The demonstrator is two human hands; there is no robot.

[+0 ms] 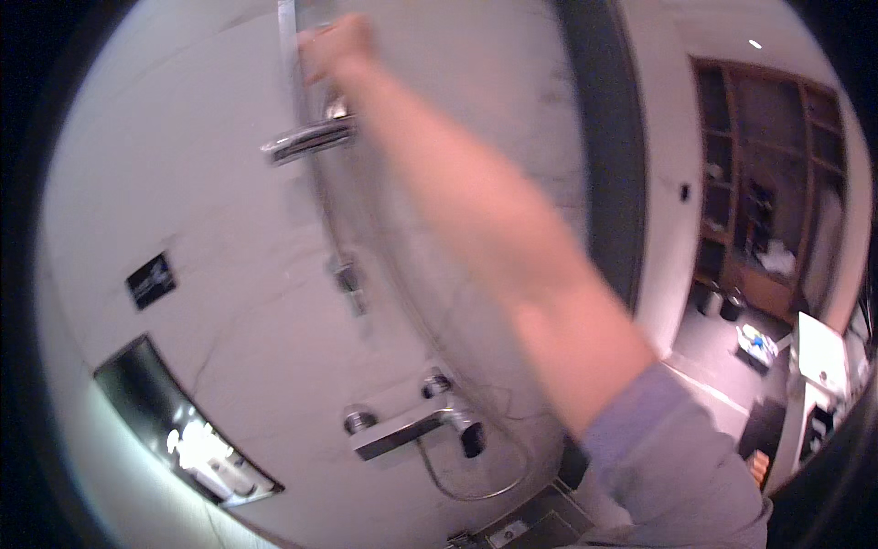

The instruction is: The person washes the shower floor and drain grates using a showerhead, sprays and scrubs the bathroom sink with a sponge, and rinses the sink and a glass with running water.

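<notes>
My right hand [341, 47] reaches up along the wall, its fingers curled at the upper part of a chrome shower rail [288, 34]. Motion blur hides the exact grip. Just below the hand, a chrome shower head [309, 141] juts out, seen edge-on; my wrist covers part of its fitting. Further down, the rail's lower wall bracket [348, 278] shows. A flexible hose [411, 319] hangs in a long loop past a chrome mixer tap [401, 434]. No left hand can be made out in view.
On the marbled wall [226, 206] are a small black plate [151, 280] and a recessed niche [147, 391] with bright light in it. A dark door frame [614, 158] stands right. Beyond are wooden shelving [765, 171] and a white counter [820, 350].
</notes>
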